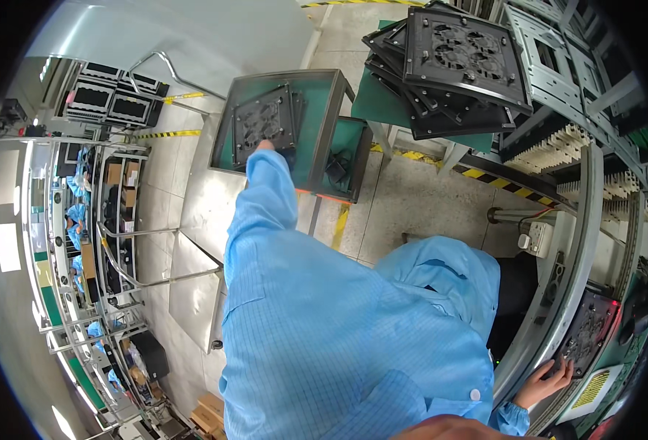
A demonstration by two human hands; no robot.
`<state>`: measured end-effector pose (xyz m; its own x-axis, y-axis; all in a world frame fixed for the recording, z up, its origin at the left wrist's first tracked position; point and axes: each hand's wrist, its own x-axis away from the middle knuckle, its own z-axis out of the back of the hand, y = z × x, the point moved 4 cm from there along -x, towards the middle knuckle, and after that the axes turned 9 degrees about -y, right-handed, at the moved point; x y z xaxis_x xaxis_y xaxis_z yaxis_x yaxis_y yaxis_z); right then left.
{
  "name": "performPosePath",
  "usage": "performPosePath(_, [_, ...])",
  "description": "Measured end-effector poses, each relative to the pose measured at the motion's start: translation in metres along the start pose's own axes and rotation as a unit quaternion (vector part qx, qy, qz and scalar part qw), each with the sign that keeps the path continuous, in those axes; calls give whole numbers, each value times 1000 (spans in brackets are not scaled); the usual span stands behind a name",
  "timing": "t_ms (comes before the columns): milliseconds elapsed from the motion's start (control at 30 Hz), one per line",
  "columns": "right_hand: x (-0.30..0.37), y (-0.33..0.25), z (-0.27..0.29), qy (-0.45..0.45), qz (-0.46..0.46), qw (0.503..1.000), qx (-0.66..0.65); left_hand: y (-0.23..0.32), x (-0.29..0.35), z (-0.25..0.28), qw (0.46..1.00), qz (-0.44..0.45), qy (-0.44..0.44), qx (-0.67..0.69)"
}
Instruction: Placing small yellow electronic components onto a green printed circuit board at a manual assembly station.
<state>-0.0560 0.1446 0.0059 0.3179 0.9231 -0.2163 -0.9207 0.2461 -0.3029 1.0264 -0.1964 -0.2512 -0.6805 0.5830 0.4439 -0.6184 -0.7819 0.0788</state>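
My left arm, in a light blue sleeve, stretches away from me to a green-topped cart. There my left hand is at the near edge of a square black fan panel; its fingers are mostly hidden. At the lower right, my right hand lies with its fingers apart against the corner of another black fan panel. That panel rests beside a metal rail, and a small red light glows at its far corner.
Black fan panels lie in an uneven pile on a green-topped stand. A dark adapter with a cable sits on the cart's lower shelf. Metal racking runs along the right. Left stand a sheet-metal trolley and shelves with boxes.
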Motion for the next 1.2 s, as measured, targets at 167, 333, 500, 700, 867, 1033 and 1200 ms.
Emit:
performPosePath(167, [-4, -17, 16, -25, 28, 995, 92, -5, -25, -51, 935, -36, -65, 347])
performPosePath(333, [-7, -14, 11, -47, 19, 996, 67, -1, 37, -33, 766, -53, -69, 636])
performPosePath(500, [-9, -15, 14, -71, 50, 991, 97, 56, 109, -1, 566, -70, -63, 819])
performPosePath(700, [-6, -9, 15, -59, 46, 995, 58, 82, 138, 9, 701, -16, -26, 713])
performPosePath(867, [-23, -22, 10, -89, 73, 992, 43, 46, 146, 51, 639, -76, -114, 757])
performPosePath(1033, [-19, -23, 17, -77, 49, 996, 27, 94, 240, 65, 558, -90, -143, 813])
performPosePath(1200, [-15, -29, 22, -47, 47, 998, 9, 200, 354, 142, 579, -171, -253, 756])
